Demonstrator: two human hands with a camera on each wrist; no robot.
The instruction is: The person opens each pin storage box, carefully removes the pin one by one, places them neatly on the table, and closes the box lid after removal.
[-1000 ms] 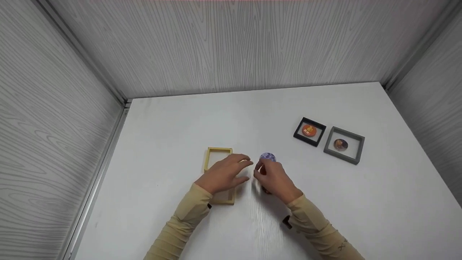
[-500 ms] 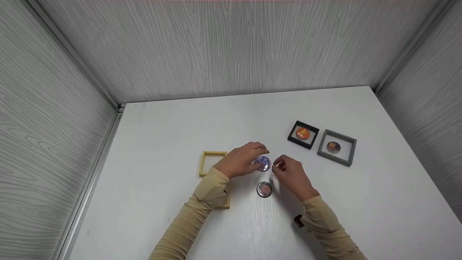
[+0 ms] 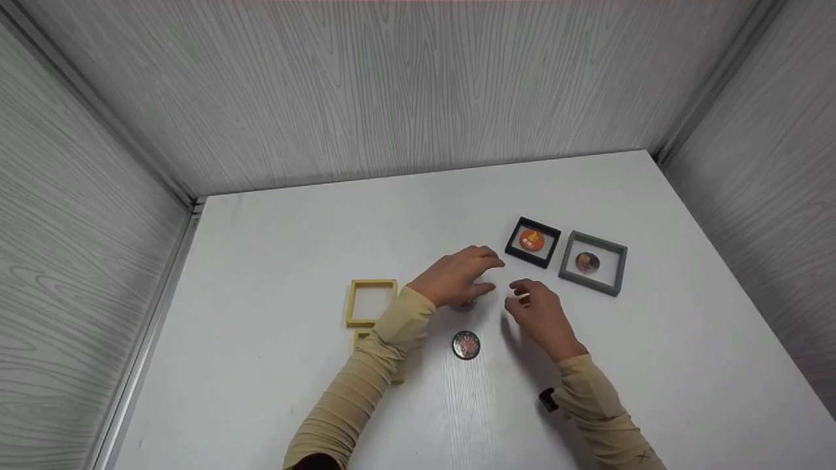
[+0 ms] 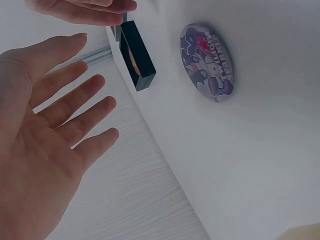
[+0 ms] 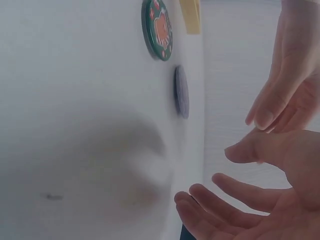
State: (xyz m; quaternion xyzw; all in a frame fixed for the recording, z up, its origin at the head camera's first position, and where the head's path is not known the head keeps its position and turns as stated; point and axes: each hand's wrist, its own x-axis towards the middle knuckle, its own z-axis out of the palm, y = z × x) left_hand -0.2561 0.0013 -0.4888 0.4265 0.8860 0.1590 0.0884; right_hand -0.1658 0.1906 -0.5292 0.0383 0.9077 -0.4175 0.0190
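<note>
My left hand (image 3: 456, 277) hovers with spread fingers over a round purple badge (image 4: 207, 62), holding nothing. The head view shows only a sliver of that badge under the palm. Opposite it, my right hand (image 3: 541, 320) hangs above the table with loosely bent fingers. Its thumb and fingers stand apart in the right wrist view, with nothing between them. Nearer to me, a round green-rimmed badge (image 3: 466, 345) with a reddish picture lies flat on the white table. Left of the badges lies a yellow square frame (image 3: 350, 303); my left forearm partly covers a second yellow frame (image 3: 398, 375).
Farther right, a black frame (image 3: 550, 251) surrounds an orange badge (image 3: 531, 240). Beside it a grey frame (image 3: 591, 284) surrounds a small dark badge (image 3: 587, 262) with an orange patch. Grey wood-grain walls (image 3: 418, 91) border the white table (image 3: 294, 248) at the back and sides.
My left hand has moved right, from the yellow frames to over the purple badge. My right hand has drawn off to the right, uncovering the green-rimmed badge. The head view has shifted slightly.
</note>
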